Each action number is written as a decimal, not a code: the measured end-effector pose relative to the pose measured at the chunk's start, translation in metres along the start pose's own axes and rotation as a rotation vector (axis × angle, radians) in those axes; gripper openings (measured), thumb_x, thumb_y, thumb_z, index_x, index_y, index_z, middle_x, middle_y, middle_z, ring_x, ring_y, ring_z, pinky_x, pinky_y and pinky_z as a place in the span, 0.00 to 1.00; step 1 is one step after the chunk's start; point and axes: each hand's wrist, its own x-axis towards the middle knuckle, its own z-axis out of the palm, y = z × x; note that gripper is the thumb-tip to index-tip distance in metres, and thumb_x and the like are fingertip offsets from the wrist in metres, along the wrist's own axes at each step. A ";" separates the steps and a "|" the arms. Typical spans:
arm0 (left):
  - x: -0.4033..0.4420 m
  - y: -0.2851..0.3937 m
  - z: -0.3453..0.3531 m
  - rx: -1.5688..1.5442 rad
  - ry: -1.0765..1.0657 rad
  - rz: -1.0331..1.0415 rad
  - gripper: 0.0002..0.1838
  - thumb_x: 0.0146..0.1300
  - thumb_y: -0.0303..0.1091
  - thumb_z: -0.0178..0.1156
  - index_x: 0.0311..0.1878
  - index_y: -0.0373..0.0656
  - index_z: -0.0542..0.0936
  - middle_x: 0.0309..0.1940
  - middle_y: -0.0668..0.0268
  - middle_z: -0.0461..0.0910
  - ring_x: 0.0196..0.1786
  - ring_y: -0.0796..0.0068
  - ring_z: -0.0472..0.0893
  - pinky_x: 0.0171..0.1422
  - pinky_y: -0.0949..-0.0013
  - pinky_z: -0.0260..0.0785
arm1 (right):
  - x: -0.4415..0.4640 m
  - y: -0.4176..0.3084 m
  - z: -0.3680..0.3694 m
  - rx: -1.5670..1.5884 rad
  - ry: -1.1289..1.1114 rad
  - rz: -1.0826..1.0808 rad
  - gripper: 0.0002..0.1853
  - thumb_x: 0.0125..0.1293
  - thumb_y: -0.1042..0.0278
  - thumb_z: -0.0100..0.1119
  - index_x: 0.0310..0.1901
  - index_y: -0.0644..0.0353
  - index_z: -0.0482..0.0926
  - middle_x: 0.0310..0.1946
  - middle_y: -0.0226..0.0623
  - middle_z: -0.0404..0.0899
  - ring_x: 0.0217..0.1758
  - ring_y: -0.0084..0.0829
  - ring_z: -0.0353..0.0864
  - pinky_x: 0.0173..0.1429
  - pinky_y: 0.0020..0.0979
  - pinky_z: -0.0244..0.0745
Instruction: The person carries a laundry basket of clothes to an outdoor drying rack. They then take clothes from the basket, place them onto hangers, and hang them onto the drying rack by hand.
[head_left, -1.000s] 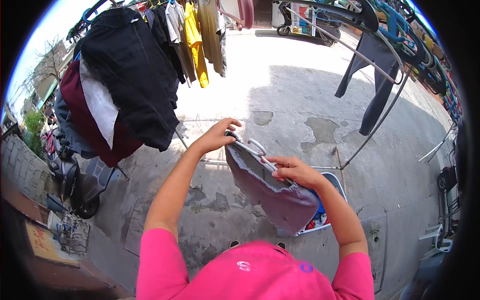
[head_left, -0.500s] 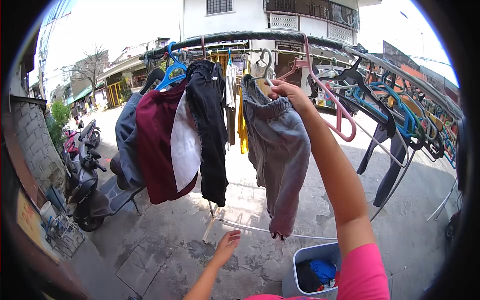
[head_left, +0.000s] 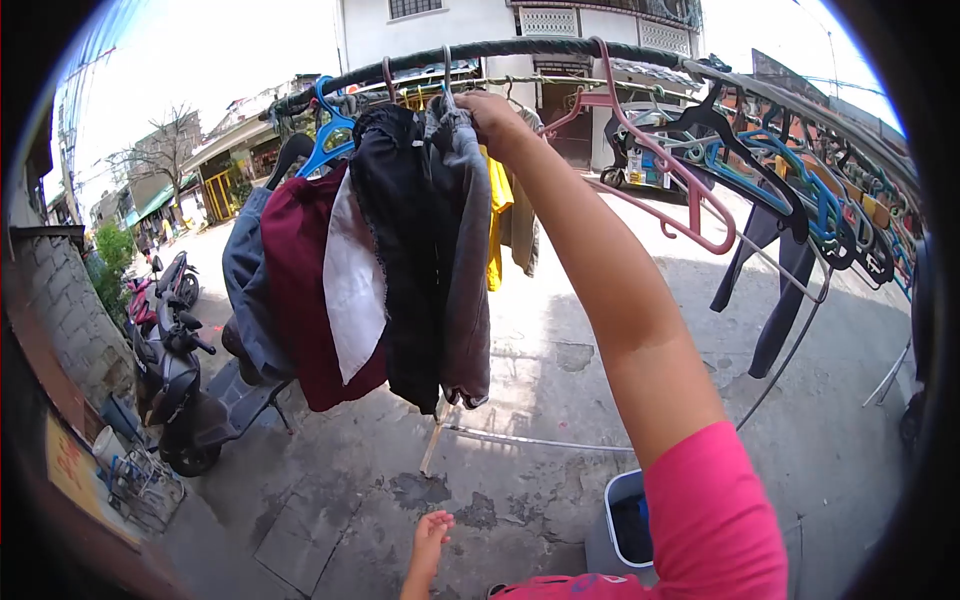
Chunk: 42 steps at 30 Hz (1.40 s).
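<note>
Gripping the top of the long grey cloth garment (head_left: 468, 280) with the right hand (head_left: 488, 112), fingers bent around its waistband beside the pale hanger hook (head_left: 447, 70). Holding it below the dark wrapped rail (head_left: 540, 47), against the black cloth garment (head_left: 405, 270), to the left of the pink plastic hanger (head_left: 690, 195). Holding the left hand (head_left: 430, 538) low and open, fingers slightly curled, well apart from the garments and near the grey-blue plastic bin (head_left: 600, 545) on the concrete ground (head_left: 540, 490).
</note>
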 end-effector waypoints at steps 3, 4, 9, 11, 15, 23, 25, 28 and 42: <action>0.003 0.008 0.021 0.050 -0.040 -0.002 0.15 0.60 0.25 0.47 0.52 0.45 0.69 0.48 0.66 0.75 0.48 0.77 0.74 0.46 0.74 0.66 | -0.026 0.041 -0.025 -0.474 0.293 -0.469 0.24 0.60 0.54 0.49 0.48 0.69 0.70 0.41 0.59 0.73 0.45 0.52 0.73 0.46 0.41 0.70; 0.004 0.011 0.028 0.086 -0.054 -0.009 0.15 0.61 0.25 0.46 0.52 0.45 0.69 0.48 0.67 0.74 0.49 0.78 0.73 0.47 0.73 0.65 | -0.044 0.060 -0.033 -0.458 0.314 -0.577 0.24 0.59 0.53 0.50 0.47 0.68 0.72 0.42 0.59 0.74 0.47 0.51 0.73 0.53 0.42 0.65; 0.003 -0.005 0.055 0.184 -0.141 -0.141 0.15 0.62 0.26 0.46 0.52 0.45 0.69 0.49 0.67 0.74 0.49 0.78 0.73 0.46 0.74 0.65 | -0.202 0.113 -0.100 -0.668 -0.164 -0.124 0.25 0.60 0.50 0.51 0.49 0.65 0.73 0.42 0.53 0.76 0.46 0.47 0.75 0.50 0.40 0.68; 0.004 -0.014 0.070 0.252 -0.182 -0.170 0.15 0.62 0.26 0.47 0.53 0.45 0.69 0.49 0.68 0.74 0.49 0.79 0.73 0.47 0.74 0.65 | -0.270 0.127 -0.138 -0.783 -0.405 0.164 0.25 0.62 0.49 0.48 0.52 0.61 0.72 0.44 0.48 0.76 0.44 0.40 0.75 0.45 0.36 0.72; 0.003 -0.027 0.108 0.357 -0.257 -0.281 0.15 0.62 0.27 0.47 0.53 0.45 0.69 0.48 0.68 0.74 0.49 0.79 0.73 0.46 0.74 0.65 | -0.389 0.178 -0.253 -0.689 -0.522 0.830 0.24 0.62 0.51 0.49 0.56 0.55 0.70 0.44 0.41 0.76 0.43 0.32 0.75 0.42 0.32 0.73; -0.010 -0.074 0.176 0.536 -0.429 -0.477 0.16 0.61 0.27 0.47 0.53 0.45 0.69 0.48 0.68 0.75 0.48 0.79 0.74 0.46 0.74 0.66 | -0.670 0.266 -0.433 -0.645 0.282 1.316 0.18 0.57 0.60 0.56 0.49 0.56 0.75 0.36 0.40 0.79 0.35 0.32 0.78 0.32 0.35 0.75; -0.018 -0.094 0.181 0.558 -0.420 -0.523 0.15 0.60 0.26 0.47 0.52 0.44 0.69 0.48 0.66 0.75 0.47 0.78 0.74 0.45 0.75 0.66 | -0.717 0.270 -0.441 -0.738 0.323 1.376 0.18 0.56 0.62 0.59 0.47 0.60 0.76 0.41 0.45 0.79 0.44 0.41 0.79 0.47 0.36 0.73; -0.035 -0.129 0.171 0.581 -0.378 -0.659 0.15 0.60 0.26 0.47 0.52 0.43 0.69 0.48 0.65 0.75 0.47 0.77 0.74 0.45 0.75 0.66 | -0.794 0.321 -0.444 -0.584 0.441 1.562 0.23 0.56 0.62 0.59 0.54 0.55 0.71 0.40 0.42 0.76 0.36 0.32 0.77 0.31 0.33 0.74; -0.082 -0.186 0.163 0.567 -0.332 -0.867 0.16 0.61 0.30 0.50 0.53 0.43 0.68 0.49 0.64 0.74 0.49 0.74 0.74 0.48 0.70 0.66 | -0.813 0.433 -0.320 -0.443 0.558 1.364 0.21 0.57 0.61 0.54 0.50 0.64 0.71 0.45 0.56 0.74 0.51 0.51 0.73 0.54 0.43 0.67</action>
